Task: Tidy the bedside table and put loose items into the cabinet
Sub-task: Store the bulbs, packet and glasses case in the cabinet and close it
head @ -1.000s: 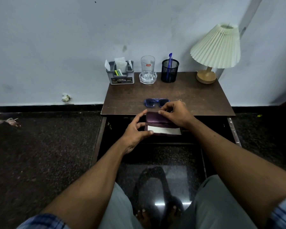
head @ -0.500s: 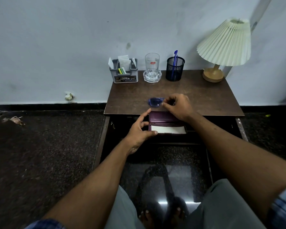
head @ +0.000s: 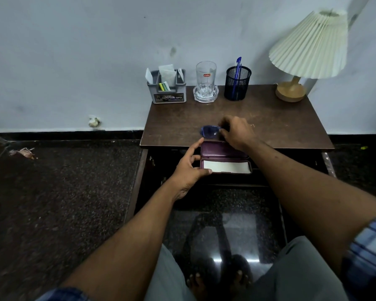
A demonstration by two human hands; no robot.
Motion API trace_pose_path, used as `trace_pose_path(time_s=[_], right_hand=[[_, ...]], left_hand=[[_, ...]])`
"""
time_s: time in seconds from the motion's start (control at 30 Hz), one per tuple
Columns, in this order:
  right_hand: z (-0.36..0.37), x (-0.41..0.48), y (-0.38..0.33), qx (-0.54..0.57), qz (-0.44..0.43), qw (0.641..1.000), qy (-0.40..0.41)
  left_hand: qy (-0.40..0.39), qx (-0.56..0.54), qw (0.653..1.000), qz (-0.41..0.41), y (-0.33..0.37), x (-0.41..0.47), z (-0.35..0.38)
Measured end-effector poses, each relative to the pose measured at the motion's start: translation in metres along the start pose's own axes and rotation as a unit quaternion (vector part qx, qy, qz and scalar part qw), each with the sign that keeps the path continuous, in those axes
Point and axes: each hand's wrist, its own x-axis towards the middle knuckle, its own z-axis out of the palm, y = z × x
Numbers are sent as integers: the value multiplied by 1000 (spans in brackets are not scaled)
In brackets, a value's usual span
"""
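Note:
A purple glasses case (head: 224, 154) lies open in front of the brown bedside table (head: 269, 118), showing a white cloth inside. My left hand (head: 190, 168) holds the case at its left end, thumb on the lower half and index finger on the lid. Blue sunglasses (head: 209, 131) rest near the table's front edge. My right hand (head: 237, 132) grips them by their right side, covering half of the frame. The open cabinet (head: 291, 166) under the table top is dark inside.
Along the back edge stand a grey organiser (head: 168, 92) with papers, a drinking glass (head: 206, 84) on a coaster, a black mesh pen cup (head: 237, 83) with a blue pen, and a pleated lamp (head: 308, 48). My knees and feet are below, on a glossy dark floor.
My right hand left the case lid and moved up onto the sunglasses, closing on their right side. The case lid now stands open. My left hand stayed on the case.

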Motion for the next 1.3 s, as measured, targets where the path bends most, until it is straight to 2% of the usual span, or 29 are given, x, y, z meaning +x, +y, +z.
trace_pose_path(time_s=[0.3,0.43,0.63,0.9,1.1,1.3], right_hand=[[-48,-12,-10,82,-47,995,30],[-58,-39,-9,130,-79,988,14],[-54,-78,-5,91,-102,991,-11],[-21,-109,9,50,-101,992,-52],[-7,-110,17,-16,-137,990,-25],[1,-112,20,-24,-146,989,0]], left_hand=[[13,10,1000,4,6,-3,2],[33,21,999,10,11,-8,3],[52,23,998,7,16,-20,4],[40,32,999,-6,12,-25,8],[43,42,998,-5,11,-20,9],[42,42,998,-4,9,-16,11]])
